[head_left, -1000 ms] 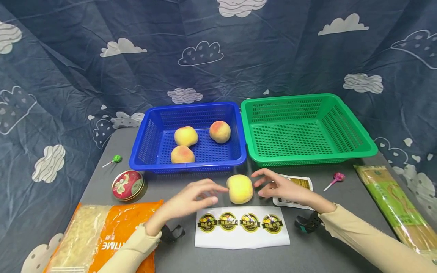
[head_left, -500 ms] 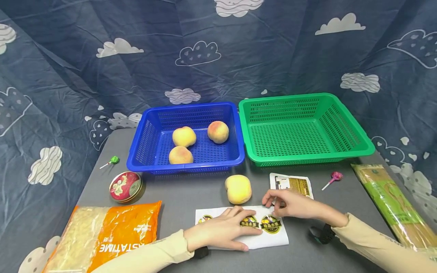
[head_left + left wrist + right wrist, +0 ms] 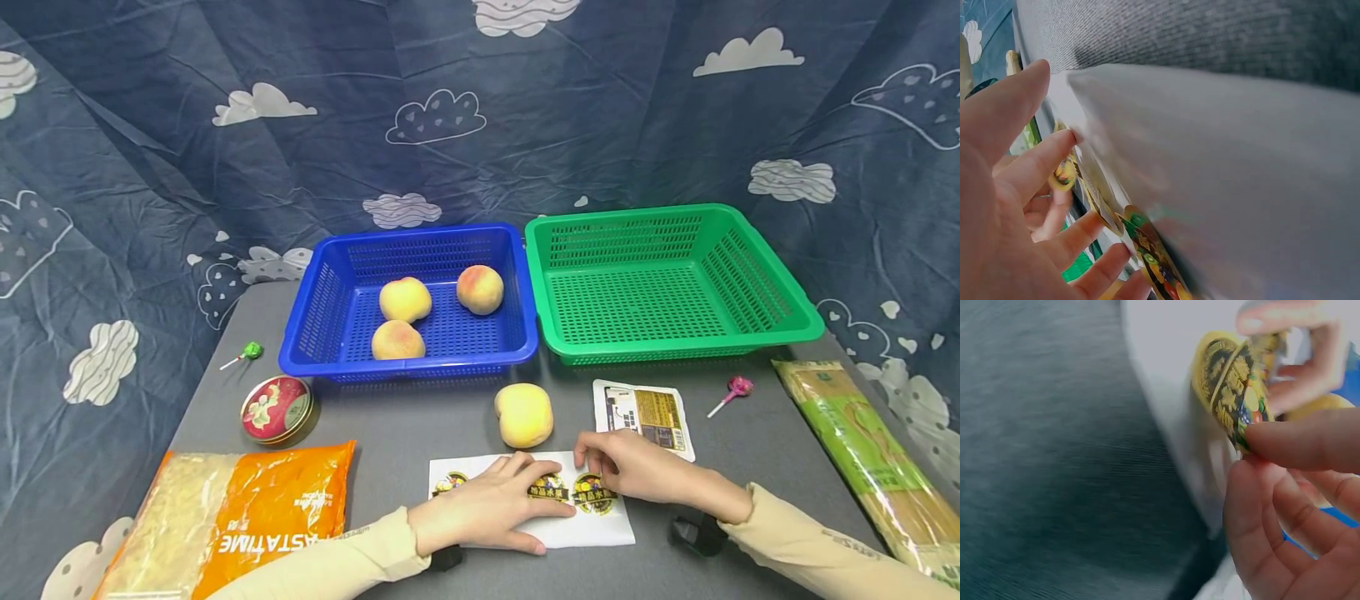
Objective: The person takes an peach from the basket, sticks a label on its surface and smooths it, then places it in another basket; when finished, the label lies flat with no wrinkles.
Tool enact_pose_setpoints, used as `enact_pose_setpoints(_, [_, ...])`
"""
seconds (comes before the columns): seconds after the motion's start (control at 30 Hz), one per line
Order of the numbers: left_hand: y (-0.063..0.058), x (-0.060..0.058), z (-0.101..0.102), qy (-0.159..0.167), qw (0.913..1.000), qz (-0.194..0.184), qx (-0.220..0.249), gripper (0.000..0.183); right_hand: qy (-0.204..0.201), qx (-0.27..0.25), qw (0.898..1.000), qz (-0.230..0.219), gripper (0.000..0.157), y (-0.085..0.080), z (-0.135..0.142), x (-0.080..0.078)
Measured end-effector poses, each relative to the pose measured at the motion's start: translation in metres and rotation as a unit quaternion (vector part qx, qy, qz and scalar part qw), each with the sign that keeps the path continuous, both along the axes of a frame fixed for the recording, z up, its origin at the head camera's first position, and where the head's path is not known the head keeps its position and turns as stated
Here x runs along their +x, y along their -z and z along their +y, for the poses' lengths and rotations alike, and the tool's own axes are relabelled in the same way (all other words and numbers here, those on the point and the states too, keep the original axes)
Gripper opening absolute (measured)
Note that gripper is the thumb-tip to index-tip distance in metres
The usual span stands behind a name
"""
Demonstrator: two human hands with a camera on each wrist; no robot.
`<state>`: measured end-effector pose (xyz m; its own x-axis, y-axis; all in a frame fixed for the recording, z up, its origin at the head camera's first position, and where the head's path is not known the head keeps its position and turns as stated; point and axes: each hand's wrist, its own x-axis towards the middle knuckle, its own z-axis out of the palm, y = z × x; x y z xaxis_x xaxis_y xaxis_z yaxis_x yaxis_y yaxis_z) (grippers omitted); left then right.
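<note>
A white sheet (image 3: 592,533) with a row of round black-and-gold fruit stickers lies on the grey table. My left hand (image 3: 491,504) rests on it with fingers spread, covering part of the row. My right hand (image 3: 637,468) is at the rightmost sticker (image 3: 594,495). In the right wrist view, thumb and index finger pinch that sticker (image 3: 1225,381) at its edge, and it curves up from the sheet. The left wrist view has the left fingertips (image 3: 1066,139) touching the sheet beside the stickers. A yellow peach (image 3: 523,417) sits just behind the sheet.
A blue basket (image 3: 408,367) holds three peaches; a green basket (image 3: 686,343) stands beside it. Around the table lie a printed pouch (image 3: 652,417), a pink lollipop (image 3: 739,386), a noodle pack (image 3: 862,450), a red tin (image 3: 276,408), a green lollipop (image 3: 252,350) and an orange bag (image 3: 277,500).
Both hands have left the peach for the sticker sheet. The left hand came down flat on it first; the right hand then shifted slightly at the rightmost sticker, fingers closing on its edge.
</note>
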<state>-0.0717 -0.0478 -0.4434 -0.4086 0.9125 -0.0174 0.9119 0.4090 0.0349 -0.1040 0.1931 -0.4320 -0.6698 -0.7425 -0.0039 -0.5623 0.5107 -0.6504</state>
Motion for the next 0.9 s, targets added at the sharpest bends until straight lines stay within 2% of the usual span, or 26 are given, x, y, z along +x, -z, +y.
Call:
enact_pose_setpoints(0.13, [-0.001,0.001,0.000,-0.005,1.0000,-0.002,0.000,0.052,0.012,-0.051,0.998,-0.041,0.029,-0.012,0.000,-0.007])
enact_pose_setpoints(0.27, [-0.001,0.001,-0.001,-0.007,0.9999,-0.007,0.008,0.051,0.041,-0.086,0.994,-0.047,0.022,-0.026,-0.007,-0.019])
enact_pose_setpoints(0.4, [-0.004,0.000,-0.002,-0.005,0.9992,-0.016,0.037,0.049,0.080,-0.098,0.991,-0.043,0.021,-0.038,-0.019,-0.031])
enact_pose_setpoints(0.57, [-0.019,-0.008,-0.008,0.000,0.9936,-0.041,0.105,0.040,0.110,-0.119,0.985,-0.056,0.018,-0.045,-0.038,-0.045])
enact_pose_setpoints(0.63, [-0.026,-0.015,-0.011,-0.007,0.9862,-0.053,0.157,0.034,0.113,-0.128,0.984,-0.057,0.020,-0.044,-0.045,-0.049])
enact_pose_setpoints(0.7, [-0.031,-0.022,-0.016,-0.030,0.9741,-0.055,0.217,0.028,0.115,-0.137,0.982,-0.055,0.022,-0.040,-0.050,-0.052])
enact_pose_setpoints(0.8, [-0.034,-0.034,-0.022,-0.087,0.9502,-0.037,0.297,0.020,0.117,-0.146,0.981,-0.059,0.025,-0.034,-0.056,-0.055])
enact_pose_setpoints(0.9, [-0.031,-0.042,-0.025,-0.153,0.9294,-0.039,0.334,0.015,0.121,-0.140,0.981,-0.055,0.026,-0.030,-0.059,-0.054])
